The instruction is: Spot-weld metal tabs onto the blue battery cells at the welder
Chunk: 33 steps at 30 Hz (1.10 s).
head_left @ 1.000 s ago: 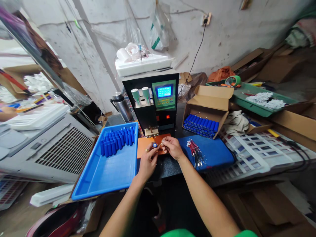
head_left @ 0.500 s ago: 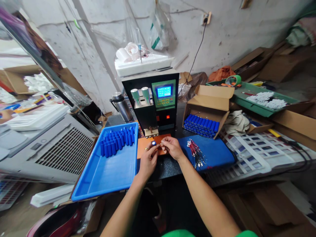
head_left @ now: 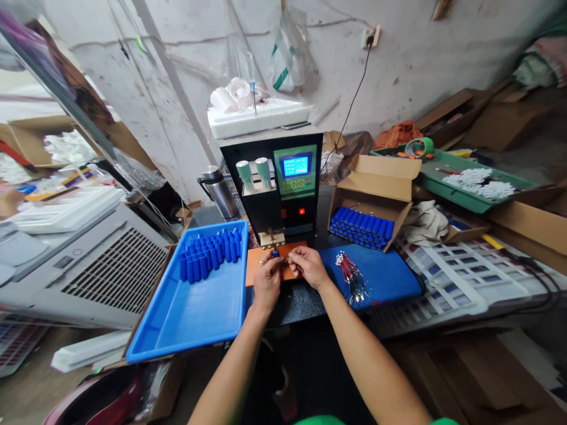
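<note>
On my left, the blue tray (head_left: 190, 307) has a cluster of cells (head_left: 210, 257) standing at its far end, well apart from my hands. My left hand (head_left: 267, 280) is closed around one blue cell (head_left: 275, 252). My fingers wrap its body, and its top end sits just under the welder's electrodes (head_left: 272, 238), over the orange plate (head_left: 257, 262). I judge that what matters here is to hold the cell upright and square under the tips, and resting the heel of that hand on the plate would steady it.

My right hand (head_left: 305, 267) is pinched shut, thumb against forefinger, on a thin lead (head_left: 290, 258) whose end points at the cell's top. It is too small for me to tell whether the two touch. The lead should lie flat and centred on the cap, with my fingertips clear of the electrodes.

Farther right, the bundle of leads (head_left: 349, 277) lies on the blue mat (head_left: 385, 274), and the cardboard box (head_left: 376, 183) of cells stands behind it.
</note>
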Motion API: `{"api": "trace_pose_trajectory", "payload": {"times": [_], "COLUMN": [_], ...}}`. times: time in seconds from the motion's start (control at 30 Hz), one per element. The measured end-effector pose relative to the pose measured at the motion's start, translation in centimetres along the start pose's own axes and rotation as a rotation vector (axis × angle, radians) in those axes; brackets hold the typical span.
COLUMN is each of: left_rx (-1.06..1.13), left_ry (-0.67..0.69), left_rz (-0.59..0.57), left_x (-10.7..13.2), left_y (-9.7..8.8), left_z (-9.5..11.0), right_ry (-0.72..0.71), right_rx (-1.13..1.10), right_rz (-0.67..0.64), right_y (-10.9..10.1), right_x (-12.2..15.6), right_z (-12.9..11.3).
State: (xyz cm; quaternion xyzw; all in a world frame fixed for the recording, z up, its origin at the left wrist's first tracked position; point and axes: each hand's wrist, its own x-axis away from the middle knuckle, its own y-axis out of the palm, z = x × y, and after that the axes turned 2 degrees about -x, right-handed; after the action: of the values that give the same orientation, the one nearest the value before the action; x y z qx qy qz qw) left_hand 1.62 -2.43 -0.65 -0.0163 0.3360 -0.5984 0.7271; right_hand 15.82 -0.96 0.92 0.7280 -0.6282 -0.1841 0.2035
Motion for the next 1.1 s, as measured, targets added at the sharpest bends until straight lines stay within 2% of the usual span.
{"api": "trace_pose_trajectory", "payload": {"times": [1.1], "left_rx": [-0.034], "left_ry": [0.043], "left_rz": [-0.012], "left_x": [0.11], "left_y": [0.07], "left_z": [0.02], "right_ry": [0.001], "right_rx": [0.02], "right_rz": [0.01], "right_y": [-0.1], "right_x": [0.06], "right_z": [-0.01]}}
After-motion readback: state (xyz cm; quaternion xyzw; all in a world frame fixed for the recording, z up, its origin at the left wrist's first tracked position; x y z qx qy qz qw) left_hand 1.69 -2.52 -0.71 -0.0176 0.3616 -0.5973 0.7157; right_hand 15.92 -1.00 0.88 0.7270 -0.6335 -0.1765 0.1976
